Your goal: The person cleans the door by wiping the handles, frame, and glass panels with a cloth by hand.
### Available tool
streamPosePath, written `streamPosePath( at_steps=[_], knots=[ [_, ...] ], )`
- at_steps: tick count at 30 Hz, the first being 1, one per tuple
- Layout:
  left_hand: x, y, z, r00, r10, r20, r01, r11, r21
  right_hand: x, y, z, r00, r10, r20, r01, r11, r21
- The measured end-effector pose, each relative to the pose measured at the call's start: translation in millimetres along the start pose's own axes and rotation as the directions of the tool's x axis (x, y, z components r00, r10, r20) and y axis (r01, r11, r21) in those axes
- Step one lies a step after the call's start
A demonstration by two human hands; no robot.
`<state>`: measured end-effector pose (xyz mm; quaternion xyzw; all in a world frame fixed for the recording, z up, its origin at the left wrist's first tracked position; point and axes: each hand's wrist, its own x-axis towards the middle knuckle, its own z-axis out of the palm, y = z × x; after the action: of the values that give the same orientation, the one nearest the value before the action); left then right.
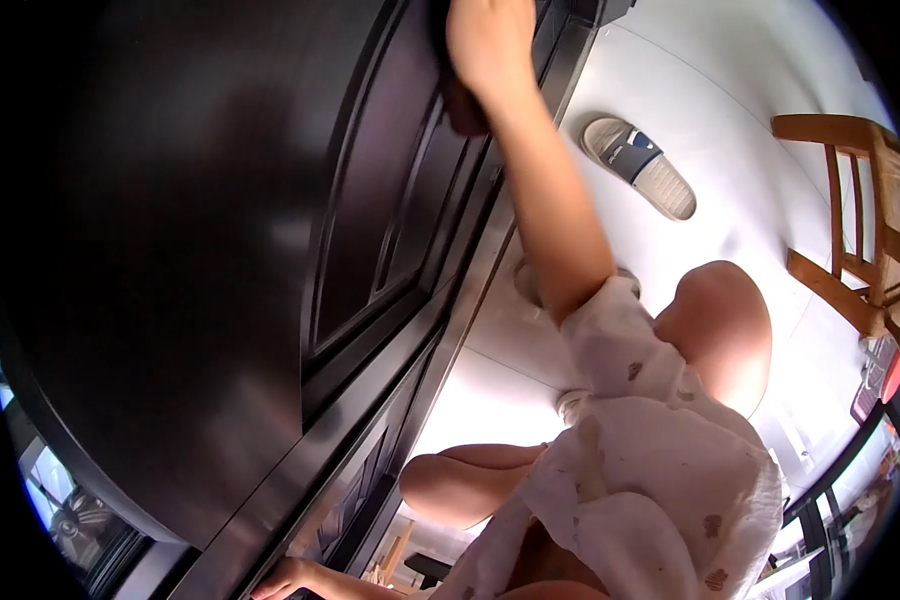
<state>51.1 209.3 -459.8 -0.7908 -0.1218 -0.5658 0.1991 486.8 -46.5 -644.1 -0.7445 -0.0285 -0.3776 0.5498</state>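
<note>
My right hand reaches up to the top of the view, against the dark panelled front of a glossy piece of furniture. Its fingers are hidden behind the back of the hand. A dark brown shape shows just below it; whether this is a held thing or a reflection I cannot tell. At the bottom left, my left hand rests on the furniture's dark edge, partly cut off by the frame, with its visible fingers lying along that edge and nothing seen in them.
The glossy dark top fills the left side. A grey slide sandal lies on the pale tiled floor. At the right stands a wooden chair. My bent knees are close to the furniture.
</note>
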Motion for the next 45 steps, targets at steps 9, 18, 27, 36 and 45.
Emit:
streamPosePath(
  at_steps=[9, 18, 27, 36, 45],
  knots=[
    [-5, 6, 4, 0.999, -0.027, -0.024, 0.026, 1.0, -0.009, -250, -149, -51, 0.788, -0.299, 0.538, -0.054, 0.838, 0.544],
    [-9, 17, 21, 0.998, -0.03, -0.049, 0.029, 0.999, -0.018, -64, -81, -19, 0.927, 0.23, 0.296, -0.267, 0.96, 0.088],
    [-13, 15, 26, 0.999, -0.005, -0.042, 0.004, 1.0, -0.015, 40, 39, -5, 0.999, 0.001, 0.041, -0.015, 0.946, 0.323],
    [-11, 13, 23, 1.0, 0.004, -0.029, -0.004, 1.0, -0.001, -39, 102, 11, 0.964, 0.258, 0.061, -0.25, 0.806, 0.537],
    [-6, 8, 10, 1.0, 0.028, -0.005, -0.027, 0.999, 0.024, 6, 32, 0, 0.991, -0.129, 0.043, 0.122, 0.981, 0.15]
  ],
)
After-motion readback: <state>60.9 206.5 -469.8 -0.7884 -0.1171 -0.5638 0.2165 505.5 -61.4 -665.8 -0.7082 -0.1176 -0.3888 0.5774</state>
